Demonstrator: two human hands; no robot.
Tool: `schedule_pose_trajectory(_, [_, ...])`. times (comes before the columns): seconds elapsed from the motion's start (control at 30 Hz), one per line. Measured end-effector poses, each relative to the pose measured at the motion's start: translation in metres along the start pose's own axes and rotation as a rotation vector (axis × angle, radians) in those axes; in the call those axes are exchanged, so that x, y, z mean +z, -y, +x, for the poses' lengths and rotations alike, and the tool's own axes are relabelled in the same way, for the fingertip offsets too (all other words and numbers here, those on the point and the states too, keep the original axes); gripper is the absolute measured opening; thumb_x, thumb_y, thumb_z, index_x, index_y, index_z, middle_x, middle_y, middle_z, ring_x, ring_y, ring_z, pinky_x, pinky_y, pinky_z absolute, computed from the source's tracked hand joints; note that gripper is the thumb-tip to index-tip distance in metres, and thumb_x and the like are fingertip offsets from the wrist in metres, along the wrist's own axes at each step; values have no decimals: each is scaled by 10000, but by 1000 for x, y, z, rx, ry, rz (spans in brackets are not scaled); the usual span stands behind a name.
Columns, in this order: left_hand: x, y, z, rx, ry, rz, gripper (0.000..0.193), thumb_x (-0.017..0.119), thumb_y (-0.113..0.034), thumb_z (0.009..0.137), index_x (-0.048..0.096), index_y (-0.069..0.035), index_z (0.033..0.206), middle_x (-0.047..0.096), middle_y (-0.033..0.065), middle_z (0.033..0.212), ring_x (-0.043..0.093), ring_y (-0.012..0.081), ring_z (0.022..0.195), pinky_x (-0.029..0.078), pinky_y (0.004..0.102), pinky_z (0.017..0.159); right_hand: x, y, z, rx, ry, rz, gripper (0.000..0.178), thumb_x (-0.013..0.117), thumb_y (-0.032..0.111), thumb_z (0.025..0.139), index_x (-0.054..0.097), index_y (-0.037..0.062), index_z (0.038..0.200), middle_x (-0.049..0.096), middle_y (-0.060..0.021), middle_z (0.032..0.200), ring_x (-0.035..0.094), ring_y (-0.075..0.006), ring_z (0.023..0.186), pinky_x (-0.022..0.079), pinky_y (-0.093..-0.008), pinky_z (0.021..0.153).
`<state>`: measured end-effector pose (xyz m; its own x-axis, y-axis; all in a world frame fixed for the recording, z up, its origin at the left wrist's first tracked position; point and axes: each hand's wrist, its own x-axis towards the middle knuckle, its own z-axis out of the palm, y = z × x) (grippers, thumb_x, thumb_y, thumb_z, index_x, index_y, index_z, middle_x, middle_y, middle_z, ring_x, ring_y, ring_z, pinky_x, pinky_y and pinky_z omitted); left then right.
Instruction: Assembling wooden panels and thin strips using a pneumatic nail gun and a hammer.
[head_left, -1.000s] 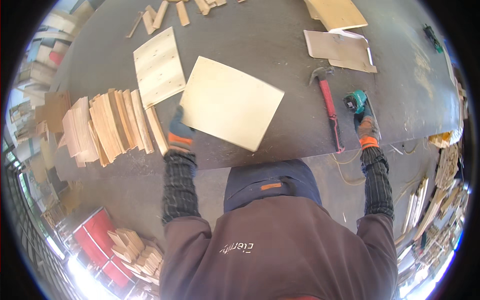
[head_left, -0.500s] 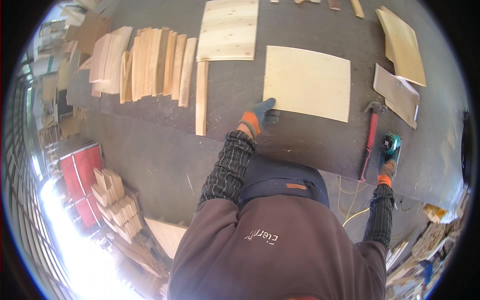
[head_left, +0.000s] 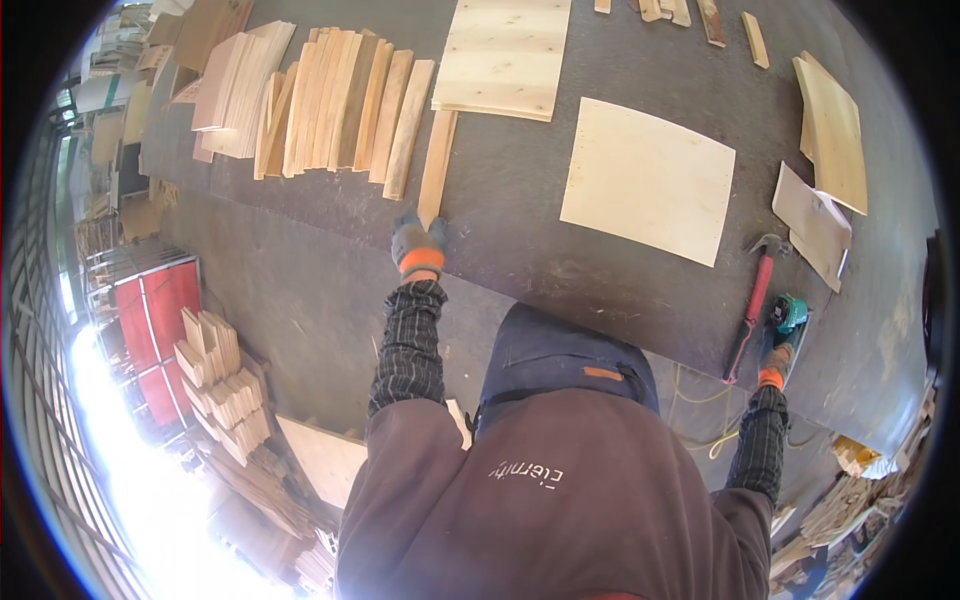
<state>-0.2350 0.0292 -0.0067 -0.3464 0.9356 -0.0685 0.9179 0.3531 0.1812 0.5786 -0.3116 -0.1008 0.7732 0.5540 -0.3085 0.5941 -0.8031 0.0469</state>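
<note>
My left hand [head_left: 416, 246], in a grey glove with an orange cuff, is at the near end of a wooden strip [head_left: 437, 165], with fingers and thumb on either side of it. That strip runs up to a square wooden board [head_left: 503, 55]. At the right, my gloved right hand [head_left: 776, 362] is wrapped round the handle of a teal and black power tool, seemingly a nail gun [head_left: 789, 314]. A red-handled claw hammer [head_left: 757, 295] lies just left of it. A pale plywood panel [head_left: 650, 180] rests flat between my hands.
A row of wooden strips [head_left: 345, 100] and stacked thin boards [head_left: 240, 95] occupy the table's left part. More panels [head_left: 833, 135] lie at the far right. Below the table are stacked wood pieces [head_left: 225, 385], a red panel [head_left: 157, 330] and a yellow hose [head_left: 720, 443].
My left hand has left the plywood panel's near corner and moved left to the wooden strip's end. My right hand stays on the power tool. The view has shifted slightly.
</note>
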Motion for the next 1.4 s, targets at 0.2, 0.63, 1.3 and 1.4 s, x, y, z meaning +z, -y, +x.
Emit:
schedule_pose_trajectory(0.2, [0, -3, -27, -297, 361, -983, 503, 850, -313, 868, 727, 80, 1158, 779, 173, 1031, 733, 254, 899, 578, 375, 831, -39, 34, -13, 102, 132, -341, 378, 510, 158, 962, 688, 49, 1278, 701, -232, 1323, 697, -429, 1178, 559, -481, 983])
schedule_pose_trajectory(0.63, [-12, -14, 10, 68, -298, -285, 514, 783, -305, 898, 678, 3, 1295, 697, 276, 1188, 663, 456, 1143, 528, 499, 992, -65, 274, -103, -635, -155, 467, 757, 766, 285, 933, 455, -2, 1561, 603, -253, 1454, 618, -379, 1294, 479, -446, 1107])
schedule_pose_trajectory(1.3, [4, 54, 129, -239, -257, -398, 590, 855, -292, 776, 693, 47, 1231, 756, 261, 1090, 724, 434, 1013, 559, 488, 910, -50, 350, -80, -279, 147, 715, 608, 800, 216, 925, 586, 7, 1455, 772, -131, 1127, 718, -189, 875, 574, -349, 718])
schedule_pose_trajectory(1.4, [8, 27, 133, -331, -204, -480, 544, 863, -256, 752, 726, 57, 1174, 759, 267, 1084, 734, 414, 1015, 562, 449, 909, -43, 330, -73, -276, 159, 836, 561, 786, 170, 939, 594, 17, 1444, 772, -100, 1074, 673, -144, 736, 534, -301, 591])
